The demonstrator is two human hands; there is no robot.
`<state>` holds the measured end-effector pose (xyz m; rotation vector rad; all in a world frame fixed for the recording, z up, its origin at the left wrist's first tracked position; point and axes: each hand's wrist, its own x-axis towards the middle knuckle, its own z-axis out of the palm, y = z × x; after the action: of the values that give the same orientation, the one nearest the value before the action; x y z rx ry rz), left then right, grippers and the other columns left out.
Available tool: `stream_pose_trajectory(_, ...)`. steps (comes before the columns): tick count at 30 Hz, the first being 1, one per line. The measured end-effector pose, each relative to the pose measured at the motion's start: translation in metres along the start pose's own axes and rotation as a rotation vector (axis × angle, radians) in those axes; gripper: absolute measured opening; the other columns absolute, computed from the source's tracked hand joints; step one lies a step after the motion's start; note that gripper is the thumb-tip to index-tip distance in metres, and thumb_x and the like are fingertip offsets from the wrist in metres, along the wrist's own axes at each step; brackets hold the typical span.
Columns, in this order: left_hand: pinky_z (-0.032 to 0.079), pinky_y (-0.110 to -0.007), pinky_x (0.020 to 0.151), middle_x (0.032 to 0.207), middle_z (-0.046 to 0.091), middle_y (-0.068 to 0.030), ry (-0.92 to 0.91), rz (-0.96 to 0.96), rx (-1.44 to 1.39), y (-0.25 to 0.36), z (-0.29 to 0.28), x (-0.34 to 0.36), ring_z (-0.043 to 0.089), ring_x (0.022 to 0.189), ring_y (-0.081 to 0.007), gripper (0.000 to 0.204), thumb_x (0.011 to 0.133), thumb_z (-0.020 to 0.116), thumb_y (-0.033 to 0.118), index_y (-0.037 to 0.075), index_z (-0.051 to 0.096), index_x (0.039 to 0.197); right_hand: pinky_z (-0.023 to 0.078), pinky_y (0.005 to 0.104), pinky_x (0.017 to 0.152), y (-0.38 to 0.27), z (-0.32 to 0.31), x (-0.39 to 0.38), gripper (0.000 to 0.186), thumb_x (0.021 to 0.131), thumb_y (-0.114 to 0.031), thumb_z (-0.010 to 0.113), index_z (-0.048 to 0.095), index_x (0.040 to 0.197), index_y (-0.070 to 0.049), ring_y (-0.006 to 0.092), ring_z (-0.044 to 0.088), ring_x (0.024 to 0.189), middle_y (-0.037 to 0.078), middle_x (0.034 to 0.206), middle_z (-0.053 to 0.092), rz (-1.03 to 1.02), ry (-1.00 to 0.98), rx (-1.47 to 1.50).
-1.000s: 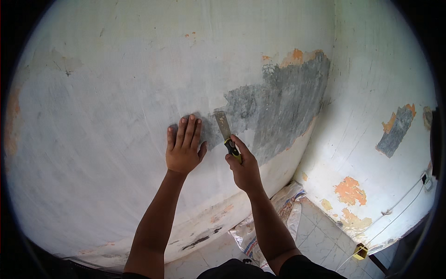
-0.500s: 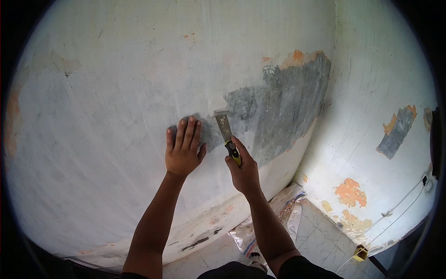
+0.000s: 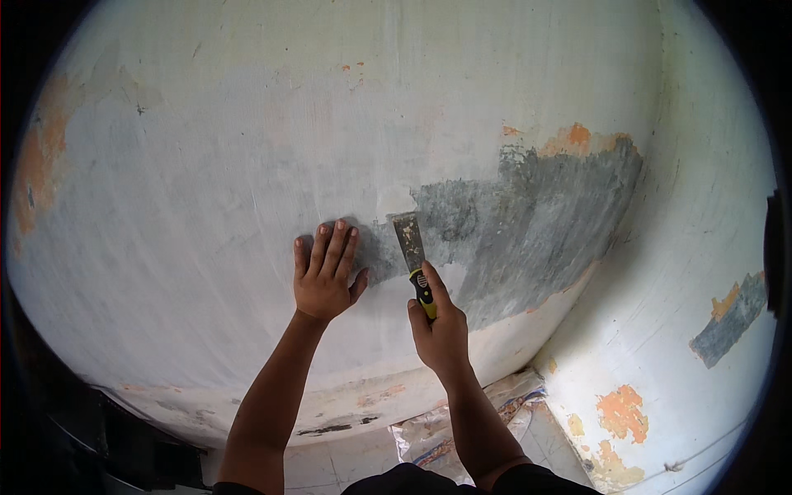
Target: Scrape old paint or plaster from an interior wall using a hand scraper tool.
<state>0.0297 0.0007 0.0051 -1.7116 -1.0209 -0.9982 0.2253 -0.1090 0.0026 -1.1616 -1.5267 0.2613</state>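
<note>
My right hand (image 3: 440, 334) is wrapped round the black and yellow handle of a putty knife (image 3: 409, 243). The knife's flat metal blade points up, its end at the pale paint along the left part of a bare grey patch (image 3: 536, 239). Flecks of pale material stick to the blade. To its left, my left hand (image 3: 326, 276) lies flat on the white wall (image 3: 190, 272), fingers slightly spread, holding nothing. Orange undercoat (image 3: 577, 140) shows along the patch's upper edge.
A second wall (image 3: 693, 165) meets this one at a corner on the right, with a smaller grey patch (image 3: 730, 322) and an orange spot (image 3: 623, 412). Plastic sheeting (image 3: 429, 429) with debris lies on the tiled floor (image 3: 330, 462) below. Something dark (image 3: 140, 437) stands at the lower left.
My view has shifted, so the grey patch and the corner sit lower and further right. Both hands stay at nearly the same places on the wall, the putty knife still in my right hand.
</note>
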Motion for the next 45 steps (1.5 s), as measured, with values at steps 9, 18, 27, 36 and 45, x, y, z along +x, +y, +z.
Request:
stream_pose_trajectory(9,0.014,-0.056,0.118,0.154,0.039,-0.0068,0.002,-0.016,0.069,0.002,0.005,0.0,0.03,0.145,-0.028,0.064,0.09,0.053,0.05,0.017,0.049,0.144,0.055,0.0425,0.077,0.013,-0.013,0.013,0.062,0.091,-0.012,0.06,0.037,0.149,-0.017,0.037,0.068,0.088,0.019,0.107,0.068,-0.073,-0.074,-0.038)
stream_pose_trajectory(18,0.013,-0.059,0.117,0.155,0.035,-0.0124,-0.066,-0.002,0.107,0.006,0.001,-0.003,0.028,0.145,-0.0344,0.07,0.091,0.051,0.054,0.011,0.045,0.145,0.055,0.0413,0.073,0.024,-0.011,0.011,0.063,0.092,-0.015,0.06,0.035,0.15,-0.02,0.0347,0.069,0.084,0.019,0.1,0.068,-0.117,-0.045,-0.034)
stream_pose_trajectory(27,0.013,-0.061,0.116,0.154,0.036,-0.0116,-0.135,0.025,0.091,0.002,-0.007,0.004,0.029,0.145,-0.0337,0.071,0.091,0.053,0.053,0.008,0.044,0.145,0.055,0.0414,0.073,0.012,-0.018,0.013,0.062,0.091,-0.015,0.06,0.037,0.149,-0.02,0.0353,0.069,0.086,0.019,0.101,0.068,0.01,-0.121,-0.009)
stream_pose_trajectory(36,0.013,-0.062,0.116,0.153,0.038,-0.0111,-0.11,0.094,0.115,-0.005,0.003,0.001,0.03,0.145,-0.0323,0.074,0.09,0.051,0.056,0.007,0.043,0.145,0.055,0.043,0.076,-0.001,-0.018,0.01,0.06,0.091,-0.016,0.06,0.039,0.147,-0.018,0.037,0.068,0.089,0.021,0.104,0.068,0.109,-0.16,-0.007)
stream_pose_trajectory(45,0.012,-0.061,0.116,0.153,0.039,-0.0108,-0.06,0.107,0.132,-0.001,0.006,-0.001,0.031,0.144,-0.0319,0.076,0.09,0.05,0.058,0.007,0.043,0.146,0.054,0.0429,0.079,0.002,-0.019,0.007,0.057,0.092,-0.016,0.059,0.041,0.146,-0.016,0.0388,0.068,0.091,0.022,0.104,0.068,0.018,-0.059,0.015)
